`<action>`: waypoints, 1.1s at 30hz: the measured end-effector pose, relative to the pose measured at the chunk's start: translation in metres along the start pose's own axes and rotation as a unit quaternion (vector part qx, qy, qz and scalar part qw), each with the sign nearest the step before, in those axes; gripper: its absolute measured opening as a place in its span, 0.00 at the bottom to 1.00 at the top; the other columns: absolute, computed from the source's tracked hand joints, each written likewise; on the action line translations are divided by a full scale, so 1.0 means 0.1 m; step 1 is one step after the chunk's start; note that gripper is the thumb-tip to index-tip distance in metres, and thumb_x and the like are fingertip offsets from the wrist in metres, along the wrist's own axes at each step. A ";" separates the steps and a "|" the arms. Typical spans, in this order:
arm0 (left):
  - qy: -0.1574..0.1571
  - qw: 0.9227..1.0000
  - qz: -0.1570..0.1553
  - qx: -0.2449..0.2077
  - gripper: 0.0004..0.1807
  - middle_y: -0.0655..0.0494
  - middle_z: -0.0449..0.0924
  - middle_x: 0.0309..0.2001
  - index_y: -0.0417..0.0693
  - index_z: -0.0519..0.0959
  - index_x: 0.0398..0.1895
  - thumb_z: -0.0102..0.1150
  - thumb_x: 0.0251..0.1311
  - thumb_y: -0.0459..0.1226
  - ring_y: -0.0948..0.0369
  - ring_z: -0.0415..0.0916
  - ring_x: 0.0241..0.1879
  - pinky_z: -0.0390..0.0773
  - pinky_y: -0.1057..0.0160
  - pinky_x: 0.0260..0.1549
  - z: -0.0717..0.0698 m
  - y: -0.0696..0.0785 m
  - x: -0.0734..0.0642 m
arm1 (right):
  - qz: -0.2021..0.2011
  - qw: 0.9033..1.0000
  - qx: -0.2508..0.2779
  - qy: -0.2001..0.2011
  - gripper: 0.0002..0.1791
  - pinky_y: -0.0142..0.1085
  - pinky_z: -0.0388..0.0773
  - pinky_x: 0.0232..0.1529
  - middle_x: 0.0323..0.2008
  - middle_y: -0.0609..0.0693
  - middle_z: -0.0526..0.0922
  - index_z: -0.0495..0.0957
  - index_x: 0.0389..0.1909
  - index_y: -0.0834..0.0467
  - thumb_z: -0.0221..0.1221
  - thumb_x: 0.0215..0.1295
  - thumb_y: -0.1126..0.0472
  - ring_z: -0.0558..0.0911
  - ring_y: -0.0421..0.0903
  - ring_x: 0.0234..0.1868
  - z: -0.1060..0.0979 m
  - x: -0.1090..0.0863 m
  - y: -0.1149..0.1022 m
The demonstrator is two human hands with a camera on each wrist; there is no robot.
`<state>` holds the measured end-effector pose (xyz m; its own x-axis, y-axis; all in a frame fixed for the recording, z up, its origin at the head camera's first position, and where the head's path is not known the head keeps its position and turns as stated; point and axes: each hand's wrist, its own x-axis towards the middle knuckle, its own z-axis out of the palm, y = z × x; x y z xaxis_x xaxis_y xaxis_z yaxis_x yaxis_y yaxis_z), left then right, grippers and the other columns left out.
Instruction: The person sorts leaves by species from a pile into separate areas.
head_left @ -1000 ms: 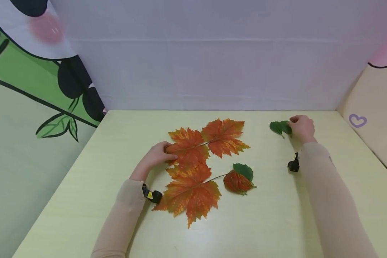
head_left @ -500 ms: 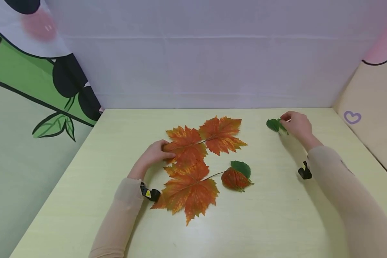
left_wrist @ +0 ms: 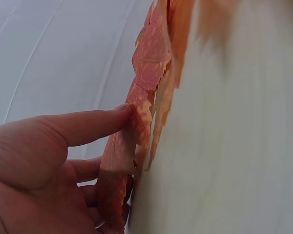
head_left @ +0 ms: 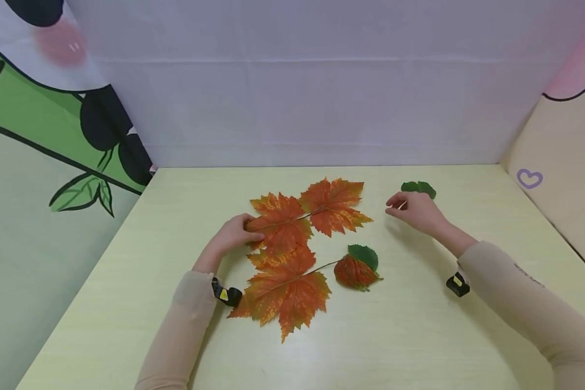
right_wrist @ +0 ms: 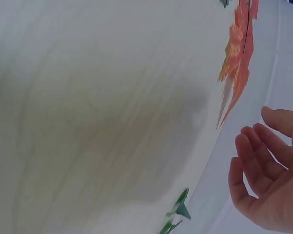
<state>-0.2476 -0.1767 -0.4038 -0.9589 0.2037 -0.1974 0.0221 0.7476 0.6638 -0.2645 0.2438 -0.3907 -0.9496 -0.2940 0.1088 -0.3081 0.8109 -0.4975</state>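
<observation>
1. Head view: the left hand (head_left: 232, 234) is at the left edge of the middle orange leaf (head_left: 283, 221), thumb and fingers meeting on that edge. The leaf spreads out to the right of the hand, lying on the table (head_left: 395, 336). Beyond its right side lies the far orange leaf (head_left: 335, 205), with a stem running between the two. Below, the near orange leaf (head_left: 287, 292) meets the lower part of the middle one, and its own stem reaches toward a small red leaf (head_left: 356, 272) that partly covers a small green leaf (head_left: 364, 255).

2. Also in the head view: the right hand (head_left: 418, 210) hangs above the table with nothing in its grasp, fingers loosely bent. It is right of the far orange leaf and apart from it; a pair of green leaves (head_left: 425, 188) shows just behind it.

3. Left wrist view: the thumb presses one face of the middle orange leaf while the other fingers sit behind it, so the left hand pinches the leaf, which stretches upward past the thumb tip.

4. Right wrist view: thumb and fingers of the right hand stand apart, relaxed and bare. The pair of green leaves lies at lower left of the fingers, not touched.
</observation>
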 end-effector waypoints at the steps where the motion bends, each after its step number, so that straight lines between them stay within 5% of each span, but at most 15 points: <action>1: 0.000 1.000 -0.002 0.000 0.27 0.44 0.74 0.46 0.38 0.68 0.54 0.61 0.54 0.42 0.52 0.70 0.43 0.68 0.55 0.45 0.00 0.00 0.00 | -0.002 1.000 0.004 -0.011 0.15 0.41 0.74 0.36 0.35 0.54 0.82 0.79 0.42 0.62 0.58 0.60 0.55 0.79 0.50 0.36 0.03 -0.02 -0.03; 14: 0.002 1.000 -0.005 0.008 0.27 0.43 0.73 0.48 0.39 0.68 0.54 0.61 0.54 0.43 0.51 0.69 0.45 0.68 0.54 0.45 0.00 0.00 -0.01 | -0.028 0.991 0.021 -0.126 0.24 0.34 0.70 0.31 0.28 0.47 0.78 0.77 0.42 0.61 0.64 0.52 0.48 0.75 0.41 0.28 0.33 -0.20 -0.33; 21: 0.001 1.000 -0.001 0.008 0.27 0.43 0.73 0.48 0.38 0.68 0.54 0.61 0.54 0.43 0.51 0.69 0.46 0.68 0.53 0.47 0.00 -0.01 -0.01 | -0.027 0.989 0.001 -0.148 0.30 0.35 0.70 0.34 0.32 0.49 0.76 0.76 0.42 0.60 0.65 0.47 0.41 0.73 0.42 0.30 0.38 -0.25 -0.42; 33: 0.000 1.000 -0.004 0.002 0.27 0.44 0.74 0.46 0.38 0.68 0.53 0.62 0.53 0.43 0.52 0.70 0.43 0.68 0.55 0.45 0.01 -0.02 0.01 | -0.031 0.988 -0.019 -0.152 0.27 0.35 0.69 0.32 0.27 0.47 0.75 0.74 0.42 0.60 0.69 0.44 0.50 0.72 0.42 0.29 0.41 -0.28 -0.46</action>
<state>-0.2484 -0.1776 -0.4060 -0.9593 0.1975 -0.2016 0.0164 0.7521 0.6588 -0.2208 0.1939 -0.4059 -0.8688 -0.4783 -0.1282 -0.3733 0.8027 -0.4651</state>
